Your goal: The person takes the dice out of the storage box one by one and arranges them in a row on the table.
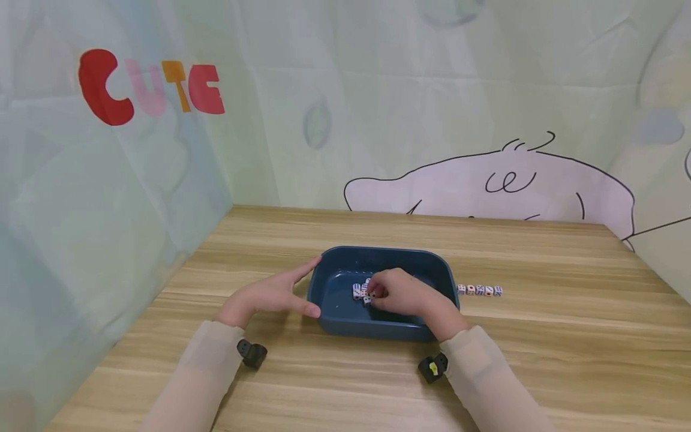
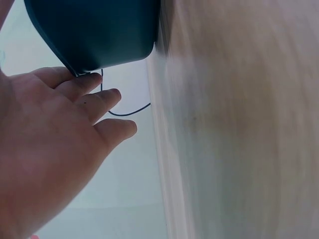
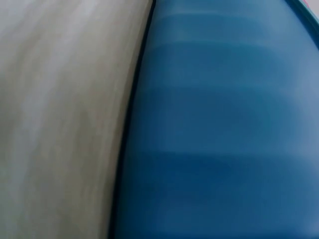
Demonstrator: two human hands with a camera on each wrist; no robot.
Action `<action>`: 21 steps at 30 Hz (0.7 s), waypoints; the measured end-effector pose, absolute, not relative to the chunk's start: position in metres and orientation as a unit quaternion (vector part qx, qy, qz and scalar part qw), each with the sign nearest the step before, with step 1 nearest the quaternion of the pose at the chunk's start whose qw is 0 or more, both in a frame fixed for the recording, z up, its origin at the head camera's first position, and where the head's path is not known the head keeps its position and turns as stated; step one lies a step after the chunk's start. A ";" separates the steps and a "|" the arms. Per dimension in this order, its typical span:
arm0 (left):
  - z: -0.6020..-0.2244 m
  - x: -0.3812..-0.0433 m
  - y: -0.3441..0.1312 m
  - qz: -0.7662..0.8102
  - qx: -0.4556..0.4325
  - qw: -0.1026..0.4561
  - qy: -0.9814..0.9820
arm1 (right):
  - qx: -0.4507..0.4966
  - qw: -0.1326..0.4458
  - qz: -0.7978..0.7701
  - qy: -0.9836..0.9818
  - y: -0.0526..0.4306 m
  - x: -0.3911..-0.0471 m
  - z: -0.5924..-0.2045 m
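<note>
Left hand (image 1: pixel 270 294), grip spread, touches left end of blue tray (image 1: pixel 378 329), likely steadying it. Right hand (image 1: pixel 406 293), grip curled, at dice cluster (image 1: pixel 357 292) inside; cannot tell if die pinched. Row of 5 dice (image 1: pixel 480 290) right, on counter (image 1: pixel 335 384).

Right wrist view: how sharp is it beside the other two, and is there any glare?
Right wrist: softest, the blue tray showing smooth light and dark bands, the tabletop grain smeared; left wrist: left hand fairly clear, tabletop blurred; head: clearest, small pale glints inside the tray, dots visible on the row of dice.
</note>
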State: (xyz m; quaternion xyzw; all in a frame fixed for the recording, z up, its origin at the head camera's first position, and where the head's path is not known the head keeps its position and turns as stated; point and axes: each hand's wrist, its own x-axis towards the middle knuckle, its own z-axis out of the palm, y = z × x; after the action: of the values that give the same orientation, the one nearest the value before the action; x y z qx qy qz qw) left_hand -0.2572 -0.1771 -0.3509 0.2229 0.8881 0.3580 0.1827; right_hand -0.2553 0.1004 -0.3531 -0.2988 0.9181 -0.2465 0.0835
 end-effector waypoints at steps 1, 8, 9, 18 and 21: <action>-0.351 -0.257 -0.177 0.359 0.223 0.183 0.888 | -0.297 0.083 -0.247 0.919 0.100 -0.255 -0.353; -0.351 -0.257 -0.177 0.361 0.227 0.183 0.886 | -0.292 0.087 -0.246 0.920 0.099 -0.255 -0.354; -0.351 -0.257 -0.177 0.362 0.229 0.183 0.885 | -0.292 0.088 -0.244 0.921 0.099 -0.255 -0.354; -0.351 -0.257 -0.177 0.359 0.224 0.184 0.887 | -0.280 0.098 -0.235 0.926 0.096 -0.257 -0.358; -0.351 -0.256 -0.177 0.359 0.222 0.184 0.888 | -0.285 0.097 -0.228 0.926 0.095 -0.258 -0.359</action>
State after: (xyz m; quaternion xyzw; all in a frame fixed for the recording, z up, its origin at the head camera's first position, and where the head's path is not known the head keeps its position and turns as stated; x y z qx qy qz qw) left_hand -0.2565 -0.1775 -0.3515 0.2219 0.8878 0.3588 0.1838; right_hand -0.2578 0.0952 -0.3587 -0.2849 0.9258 -0.2285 0.0973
